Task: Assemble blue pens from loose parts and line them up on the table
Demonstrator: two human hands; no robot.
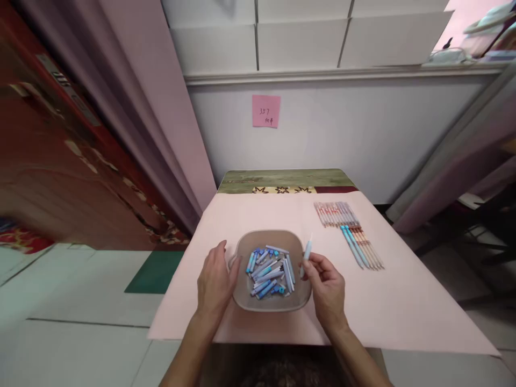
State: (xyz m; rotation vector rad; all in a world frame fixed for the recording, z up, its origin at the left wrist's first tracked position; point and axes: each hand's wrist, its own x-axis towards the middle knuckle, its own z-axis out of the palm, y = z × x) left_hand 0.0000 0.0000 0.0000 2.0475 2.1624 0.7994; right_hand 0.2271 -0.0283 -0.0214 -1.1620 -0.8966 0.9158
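Observation:
A grey-brown plastic basin sits near the table's front edge. Inside lie several loose pen parts: pale lilac barrels, blue and turquoise pieces and small blue caps. My left hand is at the basin's left side, its thumb against the rim by the handle; the fingers lie outside, partly hidden. Over the basin's right edge, my right hand pinches a pale blue pen part between thumb and fingers. That part stands almost upright, with a thin white tip pointing up.
At the right lie two rows of pens: a back row of pale lilac and reddish pens, and a front row with turquoise pens and beige-brown pens. A pink sheet covers the table. A pink note is on the wall behind.

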